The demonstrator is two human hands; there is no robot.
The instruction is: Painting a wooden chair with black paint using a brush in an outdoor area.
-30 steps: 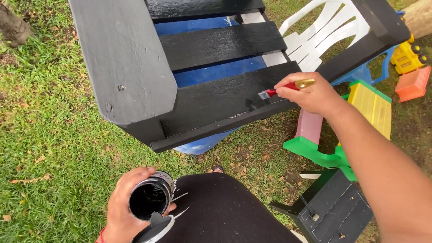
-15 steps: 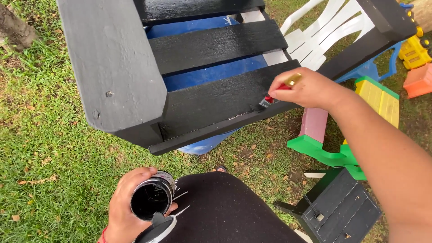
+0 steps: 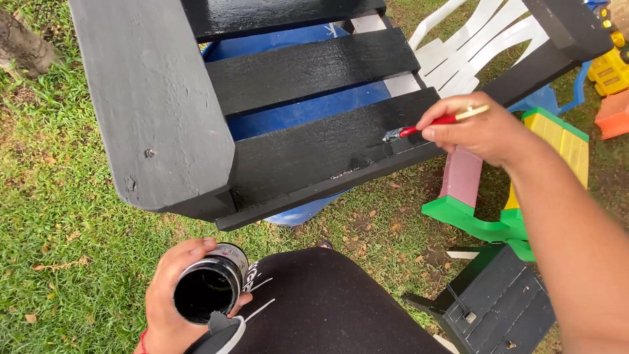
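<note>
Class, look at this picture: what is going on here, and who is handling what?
A person is painting a wooden chair black, outdoors on grass. The right hand holds a small red-handled brush with its bristles on the front seat slat. The left hand grips an open can of black paint beside the person's knee. A white plastic chair and colourful toy furniture stand behind.

Wooden chair slats (image 3: pixel 308 69): black paint, wet gloss near the front edge (grain still showing through). Armrest (image 3: pixel 154 98): matt grey-black, rough, pitted. Paint can (image 3: pixel 208 292): glossy black inside, metal rim. Brush (image 3: pixel 436 122): red glossy ferrule, pale wood handle. White lawn chair (image 3: pixel 458 56): smooth moulded plastic. Trouser leg (image 3: pixel 327 308): matt black cloth.
</note>
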